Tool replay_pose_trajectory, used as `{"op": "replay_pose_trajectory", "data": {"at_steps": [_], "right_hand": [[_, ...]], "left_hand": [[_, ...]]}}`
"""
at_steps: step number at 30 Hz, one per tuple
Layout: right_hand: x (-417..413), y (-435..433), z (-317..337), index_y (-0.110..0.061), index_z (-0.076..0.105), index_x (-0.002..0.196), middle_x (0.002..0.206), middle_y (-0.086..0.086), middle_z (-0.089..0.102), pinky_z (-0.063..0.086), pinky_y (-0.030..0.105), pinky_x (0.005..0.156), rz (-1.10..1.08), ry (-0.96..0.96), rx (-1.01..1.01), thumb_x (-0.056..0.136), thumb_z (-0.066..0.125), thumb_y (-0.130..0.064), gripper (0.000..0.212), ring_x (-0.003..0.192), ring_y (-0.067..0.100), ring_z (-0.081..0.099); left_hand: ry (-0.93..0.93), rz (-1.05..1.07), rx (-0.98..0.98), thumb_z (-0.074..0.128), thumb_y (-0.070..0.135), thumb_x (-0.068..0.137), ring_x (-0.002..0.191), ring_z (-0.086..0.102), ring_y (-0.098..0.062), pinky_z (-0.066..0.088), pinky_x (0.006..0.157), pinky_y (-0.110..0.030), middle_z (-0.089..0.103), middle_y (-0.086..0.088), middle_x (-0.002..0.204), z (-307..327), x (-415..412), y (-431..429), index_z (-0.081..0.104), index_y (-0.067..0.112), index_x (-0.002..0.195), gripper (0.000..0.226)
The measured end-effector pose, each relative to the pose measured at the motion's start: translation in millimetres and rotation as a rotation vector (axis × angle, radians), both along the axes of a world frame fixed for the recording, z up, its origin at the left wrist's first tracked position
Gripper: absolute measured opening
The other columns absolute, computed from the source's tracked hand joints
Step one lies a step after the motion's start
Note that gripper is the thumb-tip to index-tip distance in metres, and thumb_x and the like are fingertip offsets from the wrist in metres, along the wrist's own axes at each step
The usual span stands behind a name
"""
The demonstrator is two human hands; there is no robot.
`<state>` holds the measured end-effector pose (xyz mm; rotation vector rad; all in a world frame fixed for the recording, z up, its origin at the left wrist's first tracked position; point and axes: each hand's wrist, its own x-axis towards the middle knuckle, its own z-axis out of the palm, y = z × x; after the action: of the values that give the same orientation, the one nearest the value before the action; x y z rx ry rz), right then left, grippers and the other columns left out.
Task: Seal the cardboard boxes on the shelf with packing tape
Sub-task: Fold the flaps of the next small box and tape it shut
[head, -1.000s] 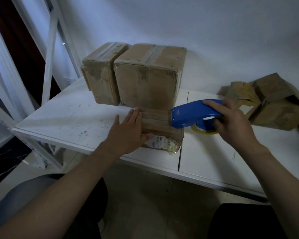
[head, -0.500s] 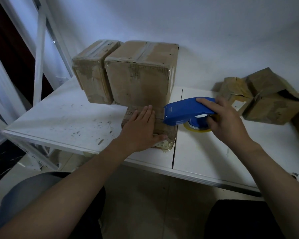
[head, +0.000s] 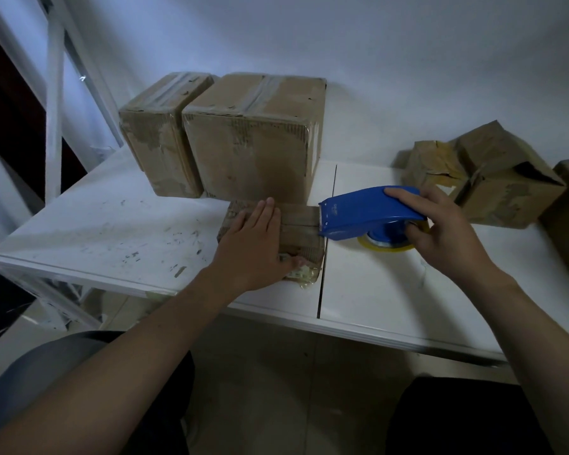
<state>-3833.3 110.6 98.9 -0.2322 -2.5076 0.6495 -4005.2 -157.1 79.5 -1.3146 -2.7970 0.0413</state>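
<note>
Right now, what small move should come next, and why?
Probably the right hand should draw the blue dispenser down the right side of the small box, then cut: its blade end sits at that edge, while the left hand presses the top.

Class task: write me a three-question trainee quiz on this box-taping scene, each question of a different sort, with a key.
1. True or false: the left hand lies flat on the small box.
2. What grips the blue tape dispenser? A: the left hand. B: the right hand.
3. Fill in: the dispenser's front end meets the small box at its ____ edge.
Key: 1 true; 2 B; 3 right.
</note>
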Motion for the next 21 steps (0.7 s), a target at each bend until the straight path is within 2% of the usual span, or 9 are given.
{"op": "replay_pose_trajectory", "data": {"at_steps": [3,8,13,17,21], "right_hand": [[3.0,3.2,-3.1,-0.032,0.053,0.142,0.118,-0.004,0.045,0.043,0.033,0.090,-0.015,0.010,-0.001,0.082,0.061,0.013,0.075,0.105,0.014,0.045],[12.7,16.5,-3.6,-0.031,0.053,0.142,0.117,-0.002,0.044,0.040,0.031,0.091,-0.054,-0.003,0.024,0.082,0.060,0.014,0.075,0.103,0.008,0.041],[15.6,18.6,-7.9,-0.029,0.053,0.142,0.117,-0.001,0.045,0.040,0.031,0.092,-0.057,-0.010,0.031,0.082,0.061,0.014,0.075,0.103,0.010,0.042],[24.3,25.3,-8.4,-0.027,0.055,0.142,0.116,0.007,0.051,0.043,0.032,0.090,-0.073,-0.006,0.015,0.081,0.059,0.016,0.074,0.102,0.018,0.047],[28.2,25.0,-11.2,-0.027,0.054,0.142,0.116,0.008,0.050,0.041,0.030,0.090,-0.079,-0.003,0.011,0.081,0.060,0.016,0.075,0.102,0.017,0.047]], "left_hand": [[0.000,-0.001,0.006,0.023,0.081,0.086,0.154,-0.002,-0.020,0.005,0.125,-0.043,-0.005,-0.008,0.168,-1.3,-1.7,-1.0,0.001,0.008,0.159,0.106],[0.005,-0.010,0.007,0.018,0.080,0.085,0.154,-0.005,-0.019,0.004,0.125,-0.043,-0.006,-0.008,0.167,-3.1,-3.6,-2.5,0.001,0.007,0.159,0.105],[0.006,-0.016,0.013,0.024,0.077,0.090,0.154,-0.005,-0.019,0.000,0.125,-0.040,-0.007,-0.008,0.167,-1.5,-0.9,-3.1,0.000,0.008,0.159,0.100],[0.002,-0.017,0.024,0.023,0.078,0.090,0.154,-0.006,-0.019,-0.003,0.123,-0.039,-0.007,-0.008,0.167,-1.1,0.4,-2.7,0.001,0.008,0.159,0.100],[0.003,-0.018,0.024,0.024,0.076,0.091,0.154,-0.006,-0.018,-0.005,0.121,-0.037,-0.007,-0.007,0.167,-0.8,0.6,-2.8,0.000,0.008,0.159,0.099]]}}
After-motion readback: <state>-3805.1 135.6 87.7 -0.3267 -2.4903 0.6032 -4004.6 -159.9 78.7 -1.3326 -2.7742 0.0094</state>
